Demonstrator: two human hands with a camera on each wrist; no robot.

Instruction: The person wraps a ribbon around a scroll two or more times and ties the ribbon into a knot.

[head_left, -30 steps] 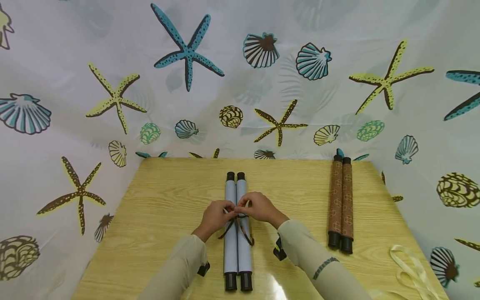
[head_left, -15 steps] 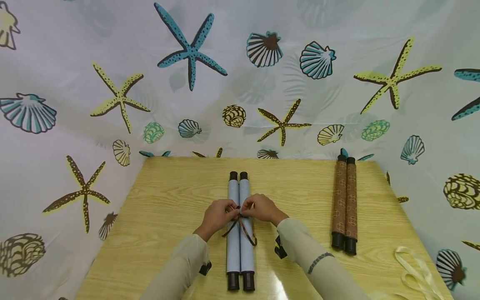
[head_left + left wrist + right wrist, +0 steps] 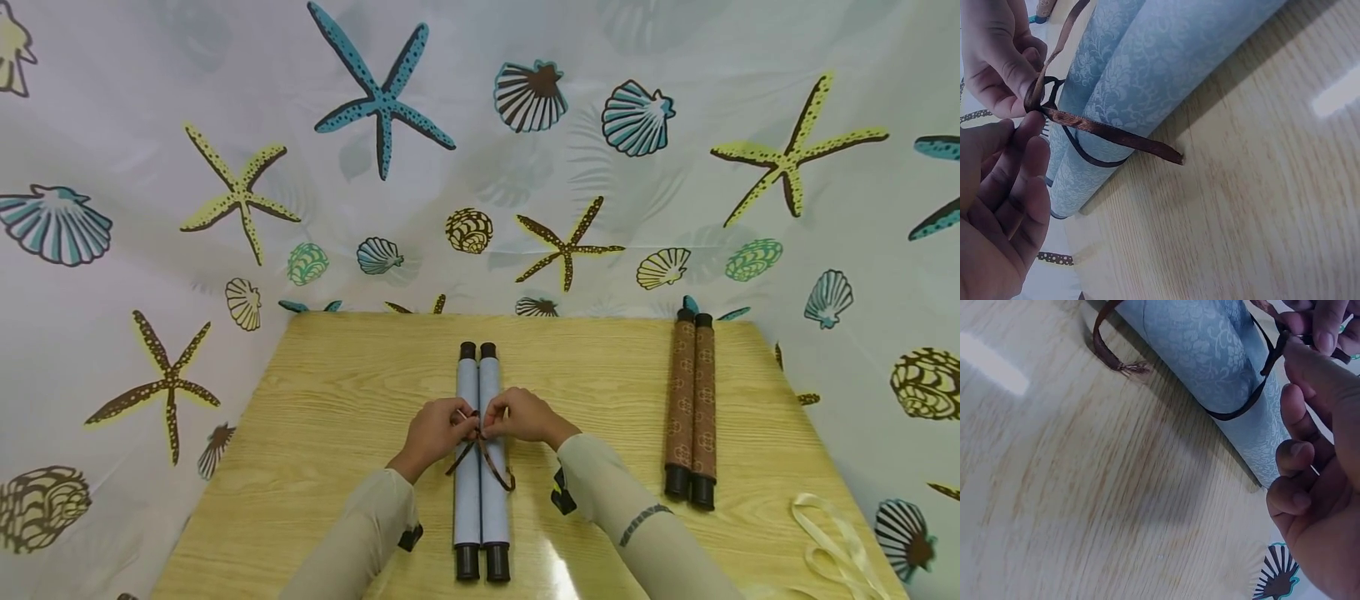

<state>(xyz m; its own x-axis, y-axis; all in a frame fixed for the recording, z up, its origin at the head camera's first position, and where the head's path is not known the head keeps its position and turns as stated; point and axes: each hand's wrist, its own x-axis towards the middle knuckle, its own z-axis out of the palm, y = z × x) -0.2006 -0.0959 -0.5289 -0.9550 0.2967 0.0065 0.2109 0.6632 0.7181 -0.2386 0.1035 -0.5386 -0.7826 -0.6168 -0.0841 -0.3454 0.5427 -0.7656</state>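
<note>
A light blue scroll [image 3: 467, 500], rolled from both ends into two parallel rolls with black end knobs, lies lengthwise on the table. A brown ribbon [image 3: 1110, 132] runs around both rolls, with a knot or loop at the middle and two loose tails. My left hand [image 3: 433, 435] pinches the ribbon near the knot between thumb and index finger. From the other side my right hand [image 3: 525, 415] also pinches it, fingertips close to the left ones. In the right wrist view one tail shows a frayed end. The fingers partly hide the knot.
On the right of the wooden table [image 3: 337, 375] lies a brown patterned scroll [image 3: 681, 400], also in two rolls with black knobs. A cream ribbon [image 3: 832, 533] lies loosely near the right front edge. Cloth printed with starfish and shells [image 3: 465, 150] surrounds the table.
My fingertips have drawn slightly apart, and a small dark ribbon loop now shows by the left fingers. The scroll stays in place; the view has shifted a little.
</note>
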